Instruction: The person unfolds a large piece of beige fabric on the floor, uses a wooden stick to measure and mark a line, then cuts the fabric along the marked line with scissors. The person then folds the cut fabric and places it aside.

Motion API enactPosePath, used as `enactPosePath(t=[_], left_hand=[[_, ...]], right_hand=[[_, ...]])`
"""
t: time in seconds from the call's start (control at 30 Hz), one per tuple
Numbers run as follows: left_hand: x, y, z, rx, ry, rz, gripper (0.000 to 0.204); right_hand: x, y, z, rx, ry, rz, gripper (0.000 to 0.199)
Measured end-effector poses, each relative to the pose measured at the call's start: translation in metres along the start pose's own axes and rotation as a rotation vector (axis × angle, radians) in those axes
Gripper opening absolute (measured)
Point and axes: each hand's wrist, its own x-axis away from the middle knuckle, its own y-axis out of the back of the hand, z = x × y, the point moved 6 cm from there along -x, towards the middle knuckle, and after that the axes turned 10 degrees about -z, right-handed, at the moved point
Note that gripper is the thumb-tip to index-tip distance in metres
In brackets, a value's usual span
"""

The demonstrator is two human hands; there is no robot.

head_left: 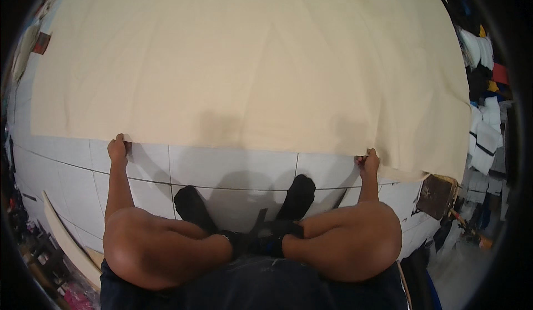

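Two hands pinching the near edge of a cream cloth spread on a tiled floor.

We see the left hand (117, 148) closed on the cloth (250, 60), fingers curled over its near hem toward the left corner; the right hand (369, 161) is likewise clenched on the same hem near the right corner, where the fabric sags slightly. The cloth lies flat across the white tiled floor (222, 168), reaching away from us. Both arms extend over bent knees, with two black-socked feet (244, 204) planted between them, just short of the hem. Stacked garments (486, 126) line the right edge.

Cream cloth (250, 60) on white-tiled floor (233, 168)
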Motion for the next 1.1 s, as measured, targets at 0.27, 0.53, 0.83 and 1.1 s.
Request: enactPosePath(t=[0.27,0.53,0.83,1.1], left_hand=[[0.003,-0.002,-0.004,-0.023,-0.032,0.023,0.025],[0.005,-0.005,0.003,0.048,0.159,-0.056,0.021],[-0.009,0.002,0.023,0.284,0.165,0.000,0.032],[0.031,-0.028,0.000,0.250,0.069,0.029,0.029]], right_hand=[[0.002,0.005,-0.004,0.164,-0.001,-0.115,0.023],[-0.010,0.008,0.013,0.525,0.097,0.037,0.028],[0.069,-0.037,0.072,1.250,0.543,-0.214,0.045],[0.272,-0.176,0.020,0.916,1.568,0.816,0.040]])
